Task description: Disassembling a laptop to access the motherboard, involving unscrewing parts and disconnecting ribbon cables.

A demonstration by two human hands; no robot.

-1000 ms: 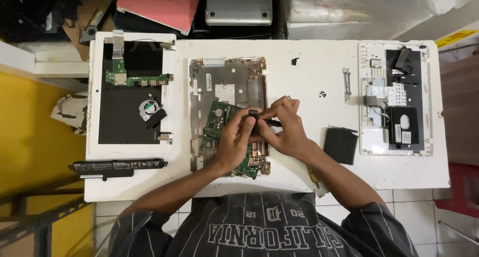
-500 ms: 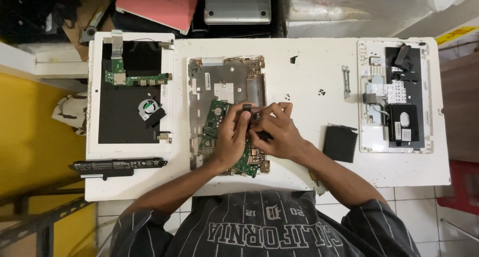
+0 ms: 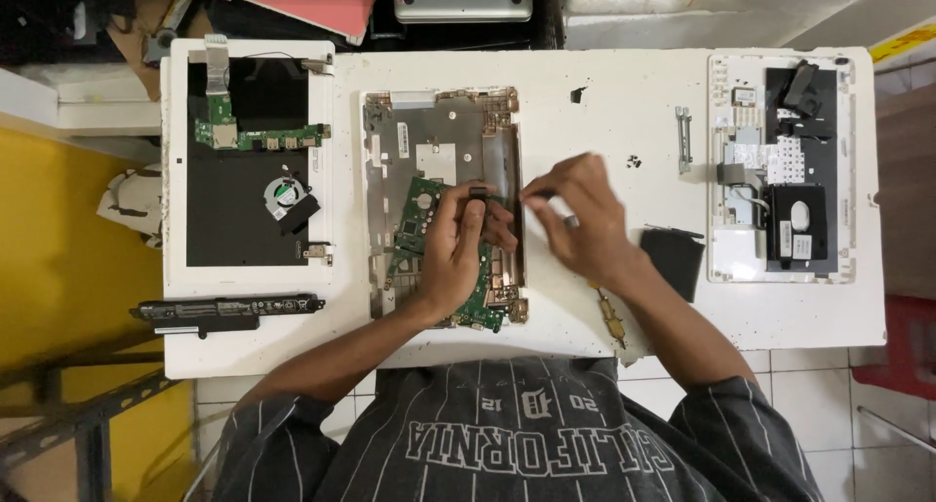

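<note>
An opened laptop base (image 3: 439,132) lies in the middle of the white table (image 3: 585,83), with a green motherboard (image 3: 417,208) inside it. My left hand (image 3: 456,249) rests on the motherboard and its fingertips pinch a small black part (image 3: 478,192) at the board's right edge. My right hand (image 3: 577,224) hovers just right of the base, blurred, thumb and forefinger drawn together. Whether anything is between them I cannot tell. A screwdriver with a yellowish handle (image 3: 610,317) lies on the table under my right forearm.
A white laptop panel (image 3: 249,161) with a small green board and a fan lies at the left, with a long black battery (image 3: 224,309) in front of it. At the right lie a black square piece (image 3: 675,260), a metal bracket (image 3: 685,136) and a white cover (image 3: 780,171) holding parts.
My right hand has pulled away to the right, off the motherboard. My left hand stays on the board, its fingers now on the small black part.
</note>
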